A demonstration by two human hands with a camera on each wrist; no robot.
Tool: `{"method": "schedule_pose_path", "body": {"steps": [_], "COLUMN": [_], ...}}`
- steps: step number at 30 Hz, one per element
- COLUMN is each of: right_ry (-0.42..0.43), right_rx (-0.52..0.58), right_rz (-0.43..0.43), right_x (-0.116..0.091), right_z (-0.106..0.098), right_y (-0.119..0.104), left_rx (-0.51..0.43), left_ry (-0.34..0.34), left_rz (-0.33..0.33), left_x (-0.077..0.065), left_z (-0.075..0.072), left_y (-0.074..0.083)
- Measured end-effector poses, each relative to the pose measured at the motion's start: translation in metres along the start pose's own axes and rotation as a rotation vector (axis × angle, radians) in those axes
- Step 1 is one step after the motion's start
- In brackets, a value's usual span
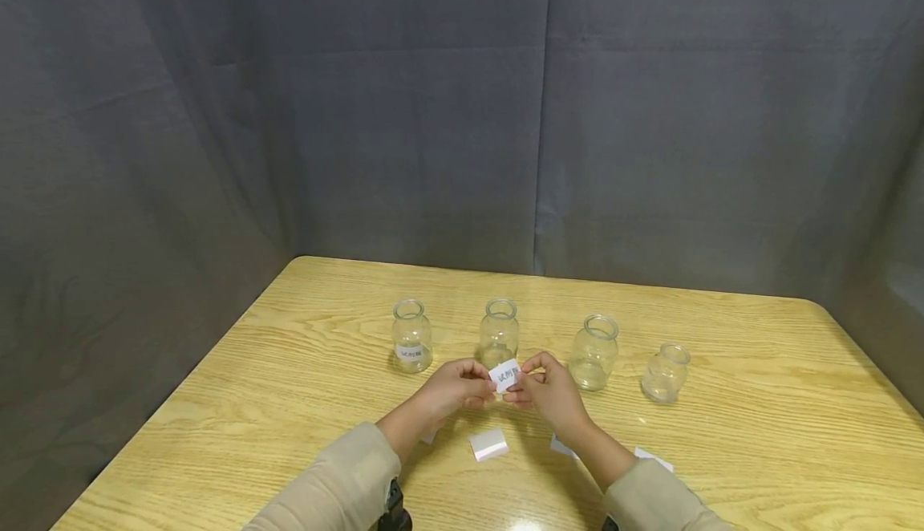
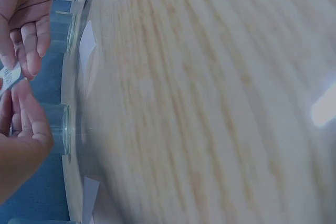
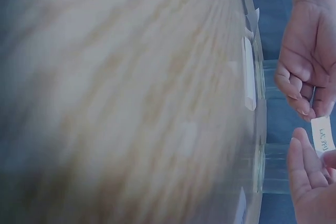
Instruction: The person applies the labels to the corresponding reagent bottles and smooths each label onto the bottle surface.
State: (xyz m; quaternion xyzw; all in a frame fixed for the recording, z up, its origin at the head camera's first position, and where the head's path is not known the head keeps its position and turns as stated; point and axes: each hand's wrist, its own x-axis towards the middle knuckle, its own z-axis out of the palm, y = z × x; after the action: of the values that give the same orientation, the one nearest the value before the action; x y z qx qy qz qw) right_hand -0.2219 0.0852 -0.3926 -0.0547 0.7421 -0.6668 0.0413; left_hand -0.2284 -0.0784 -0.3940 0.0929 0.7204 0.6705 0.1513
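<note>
Worktop (image 1: 325,338): wood-grain finish, smooth in appearance, glossy enough to return a bright spot of glare. Jars (image 1: 412,329): clear glass, smooth and shiny, rims included. Held label (image 1: 504,374): white paper, smooth, matt. Slips (image 1: 489,443) lying flat: white, paper-like, smooth. Backdrop (image 1: 419,154): dark grey cloth, matt, visibly creased. Sleeves (image 1: 339,467): beige cloth, matt. Wrist device (image 1: 394,508): black, apparently plastic.
</note>
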Motion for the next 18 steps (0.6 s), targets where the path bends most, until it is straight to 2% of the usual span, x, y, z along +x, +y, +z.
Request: {"method": "schedule_pose_path", "body": {"steps": [6,12,18], "right_ry": [-0.011,0.025,0.013], "right_rx": [-0.01,-0.174,-0.209], "right_rz": [0.005,-0.055,-0.052], "right_x": [0.003,0.012,0.021], "right_z": [-0.001,-0.005,-0.008], "right_y": [-0.001,0.002,0.003], "left_rx": [0.064,0.127,0.154], "left_ry": [0.063,0.078,0.111], "left_rz": [0.009,0.022,0.039], "left_x": [0.006,0.011,0.016], "left_z": [0.0,0.0,0.002], "left_y": [-0.001,0.001,-0.001]}}
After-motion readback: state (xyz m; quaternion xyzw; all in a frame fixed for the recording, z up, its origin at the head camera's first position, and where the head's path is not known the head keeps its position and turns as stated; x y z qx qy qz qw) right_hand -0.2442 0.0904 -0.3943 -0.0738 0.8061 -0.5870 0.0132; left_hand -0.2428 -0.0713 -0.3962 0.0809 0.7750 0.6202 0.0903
